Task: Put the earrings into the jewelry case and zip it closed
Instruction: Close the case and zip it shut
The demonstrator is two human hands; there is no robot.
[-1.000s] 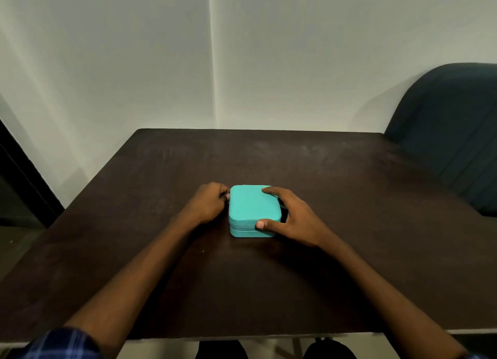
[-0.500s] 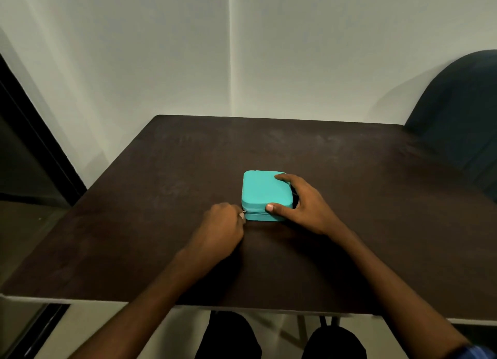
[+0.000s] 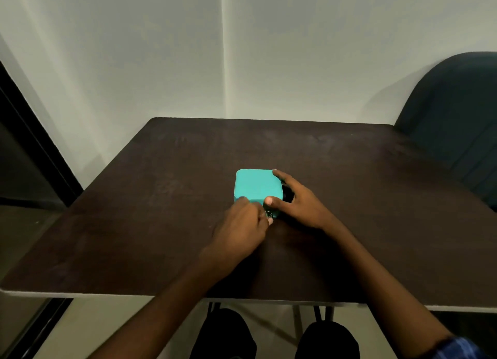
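Observation:
A small turquoise jewelry case [image 3: 255, 184] lies shut on the dark table [image 3: 161, 224], near its middle. My right hand [image 3: 298, 202] grips the case from the right, thumb on the near right corner and forefinger along the far edge. My left hand [image 3: 242, 224] is at the case's front side, fingers curled, pinching the small metal zipper pull [image 3: 269, 214] near the front right corner. No earrings are visible.
A dark upholstered chair [image 3: 457, 121] stands at the table's far right. A white wall runs behind the table. A dark door frame [image 3: 29, 143] is at the left. My knees show under the near table edge.
My left hand has travelled with the zipper pull from the case's left side, round the front left corner, along the front toward the right. My right hand has kept its hold.

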